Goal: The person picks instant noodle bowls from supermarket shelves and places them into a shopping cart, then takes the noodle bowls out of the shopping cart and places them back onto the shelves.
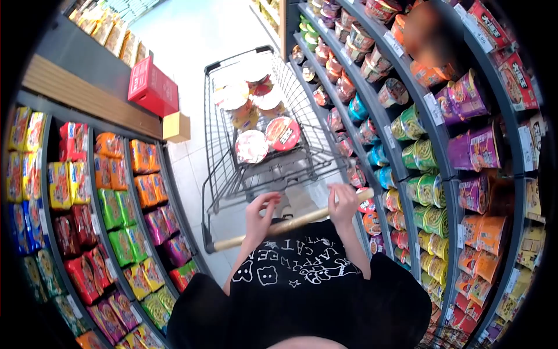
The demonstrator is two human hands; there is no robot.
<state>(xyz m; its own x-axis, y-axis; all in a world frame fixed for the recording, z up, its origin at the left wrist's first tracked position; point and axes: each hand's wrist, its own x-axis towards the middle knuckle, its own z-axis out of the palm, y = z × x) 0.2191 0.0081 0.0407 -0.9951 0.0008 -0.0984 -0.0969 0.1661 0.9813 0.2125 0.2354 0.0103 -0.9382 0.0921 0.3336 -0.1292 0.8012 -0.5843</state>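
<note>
My left hand (263,213) is above the shopping cart's pale handle (305,218), its fingers bent and apart, holding nothing. Past the handle's right part, my right hand (343,200) is raised with loosely curled fingers and nothing visible in it. Both wrists are at the bar, but neither hand wraps around it. Inside the black wire cart (216,139) are several instant noodle cups, including a red-lidded cup (283,132) and a pale patterned-lid cup (251,146). Glare washes out the lids farther forward.
Shelves of noodle cups (427,156) line the right side, close to the cart. Bagged instant noodles (118,209) fill the left shelves. A red box (153,87) and a small tan carton (176,127) stand at the left shelf's end. Tiled floor (189,152) runs ahead.
</note>
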